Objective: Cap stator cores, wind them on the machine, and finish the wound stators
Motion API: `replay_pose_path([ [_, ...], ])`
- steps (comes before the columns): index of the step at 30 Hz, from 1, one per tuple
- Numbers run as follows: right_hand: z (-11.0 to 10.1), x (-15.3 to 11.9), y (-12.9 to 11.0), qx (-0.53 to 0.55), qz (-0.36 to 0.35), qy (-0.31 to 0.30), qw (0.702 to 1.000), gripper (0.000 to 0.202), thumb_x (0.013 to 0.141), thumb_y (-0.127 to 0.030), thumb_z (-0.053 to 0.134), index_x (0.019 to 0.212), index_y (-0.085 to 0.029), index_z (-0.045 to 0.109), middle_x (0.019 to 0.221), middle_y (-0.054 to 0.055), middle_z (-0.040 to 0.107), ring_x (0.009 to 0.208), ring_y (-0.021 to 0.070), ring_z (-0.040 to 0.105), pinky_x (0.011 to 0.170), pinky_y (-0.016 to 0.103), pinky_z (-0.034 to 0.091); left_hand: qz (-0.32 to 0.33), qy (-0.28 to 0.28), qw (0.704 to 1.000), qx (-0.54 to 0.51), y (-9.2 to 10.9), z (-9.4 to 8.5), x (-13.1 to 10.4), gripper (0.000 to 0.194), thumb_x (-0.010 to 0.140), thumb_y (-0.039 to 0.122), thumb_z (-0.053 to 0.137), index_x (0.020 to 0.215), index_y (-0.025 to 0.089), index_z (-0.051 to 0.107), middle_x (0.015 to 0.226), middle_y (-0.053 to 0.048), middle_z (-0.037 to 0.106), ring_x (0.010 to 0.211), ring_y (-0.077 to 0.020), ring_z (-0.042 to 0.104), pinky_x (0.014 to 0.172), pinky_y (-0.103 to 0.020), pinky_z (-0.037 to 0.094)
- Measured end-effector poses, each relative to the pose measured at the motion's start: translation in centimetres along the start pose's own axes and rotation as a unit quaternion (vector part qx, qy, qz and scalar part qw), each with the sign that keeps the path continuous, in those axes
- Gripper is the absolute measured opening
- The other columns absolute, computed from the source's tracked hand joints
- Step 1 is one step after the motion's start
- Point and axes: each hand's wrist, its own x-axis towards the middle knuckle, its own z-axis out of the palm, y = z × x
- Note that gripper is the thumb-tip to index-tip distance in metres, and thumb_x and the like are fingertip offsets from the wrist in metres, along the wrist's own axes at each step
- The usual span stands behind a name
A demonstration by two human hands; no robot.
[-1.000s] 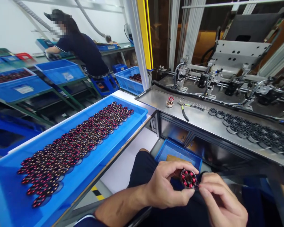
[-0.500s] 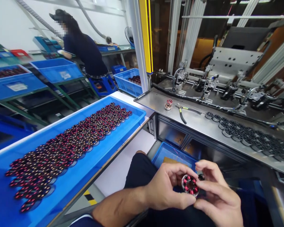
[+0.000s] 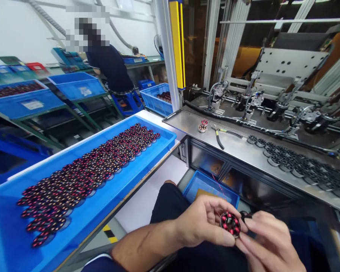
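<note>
Above my lap, my left hand (image 3: 206, 223) grips a round motor stator (image 3: 230, 225) with red wire coils, thumb below and fingers behind it. The coil side faces up toward me. My right hand (image 3: 272, 238) is closed at the stator's right edge, fingertips touching or almost touching it. A small dark thing (image 3: 246, 216) shows at those fingertips; its kind is unclear. To the left, a long blue tray (image 3: 102, 204) carries rows of similar stators (image 3: 87, 166) with red and copper-coloured coils.
On the metal bench lie pliers (image 3: 219, 138) with green-and-black handles, two loose coil parts (image 3: 203, 127) and many black ring-shaped parts (image 3: 297, 162). Machine fixtures (image 3: 255, 100) stand behind. A blue bin (image 3: 195, 185) sits below the bench. A co-worker (image 3: 110, 68) sits at the far left.
My right hand has turned, its fingers drawing together at the stator's right edge. The stator is tilted slightly in my left hand. The camera view has shifted a little.
</note>
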Motion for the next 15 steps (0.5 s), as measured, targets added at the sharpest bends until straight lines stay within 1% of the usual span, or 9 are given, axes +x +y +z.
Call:
replay_pose_path([
  [1,0.2,-0.3,-0.4,-0.024,-0.003,0.026,0.999,0.034,0.076,-0.015,0.079,0.102,-0.037,0.077,0.089,0.004,0.073,0.083,0.0255,0.068,0.071,0.044,0.061,0.041,-0.002,0.999,0.023,-0.1,0.2,0.0,0.05,0.05,0.002,0.09,0.097,0.014,0.076,0.088,-0.007,0.079,0.07,-0.011,0.073,0.072,-0.018,0.059],
  [3,0.8,-0.8,-1.1,-0.056,0.001,0.09,0.994,0.033,0.077,-0.013,0.077,0.102,-0.034,0.076,0.081,0.003,0.072,0.079,0.0246,0.068,0.07,0.043,0.061,0.157,-0.003,0.983,0.094,-0.4,0.5,0.0,0.052,0.057,-0.003,0.084,0.105,0.016,0.074,0.101,-0.009,0.078,0.08,-0.0133,0.074,0.078,-0.021,0.059],
  [5,1.8,-1.0,-1.7,-0.072,0.015,0.15,0.986,0.025,0.081,-0.015,0.074,0.099,-0.032,0.075,0.078,0.003,0.07,0.075,0.0239,0.067,0.066,0.041,0.06,0.276,0.003,0.946,0.17,-0.6,0.8,0.0,0.059,0.06,-0.005,0.08,0.113,0.02,0.072,0.111,-0.009,0.076,0.088,-0.0162,0.074,0.082,-0.024,0.059],
  [7,2.9,-1.2,-2.0,-0.067,0.041,0.197,0.977,0.015,0.086,-0.018,0.069,0.095,-0.029,0.074,0.077,0.004,0.069,0.072,0.0229,0.067,0.062,0.039,0.058,0.354,0.016,0.906,0.23,-0.9,0.9,0.1,0.065,0.059,-0.006,0.081,0.116,0.023,0.07,0.113,-0.009,0.075,0.094,-0.0189,0.074,0.083,-0.025,0.06],
  [9,3.9,-1.3,-2.2,-0.041,0.065,0.216,0.973,0.009,0.089,-0.019,0.065,0.091,-0.025,0.072,0.077,0.004,0.068,0.07,0.0213,0.066,0.059,0.036,0.056,0.391,0.031,0.88,0.268,-1.2,0.9,0.2,0.067,0.057,-0.005,0.083,0.117,0.022,0.069,0.112,-0.01,0.075,0.097,-0.0208,0.073,0.084,-0.027,0.061],
  [11,4.8,-1.4,-2.3,-0.003,0.092,0.224,0.97,0.009,0.091,-0.018,0.062,0.088,-0.021,0.069,0.077,0.004,0.066,0.068,0.0185,0.064,0.056,0.032,0.054,0.404,0.043,0.87,0.281,-1.6,0.8,0.1,0.066,0.056,-0.004,0.085,0.115,0.022,0.07,0.111,-0.009,0.075,0.098,-0.0214,0.073,0.085,-0.028,0.061],
  [13,5.3,-1.5,-2.2,0.034,0.116,0.227,0.966,0.009,0.092,-0.014,0.059,0.086,-0.018,0.065,0.076,0.004,0.063,0.067,0.0159,0.062,0.054,0.028,0.051,0.395,0.05,0.877,0.27,-2.0,0.7,0.0,0.064,0.058,-0.005,0.084,0.114,0.023,0.07,0.113,-0.008,0.074,0.099,-0.02,0.072,0.086,-0.027,0.06],
  [15,5.3,-1.5,-1.9,0.052,0.117,0.22,0.967,0.01,0.092,-0.012,0.057,0.086,-0.017,0.063,0.077,0.004,0.061,0.067,0.0148,0.061,0.055,0.027,0.05,0.365,0.04,0.9,0.232,-2.4,0.5,-0.2,0.065,0.061,-0.004,0.084,0.117,0.026,0.067,0.121,-0.007,0.071,0.102,-0.0188,0.071,0.089,-0.027,0.058],
])
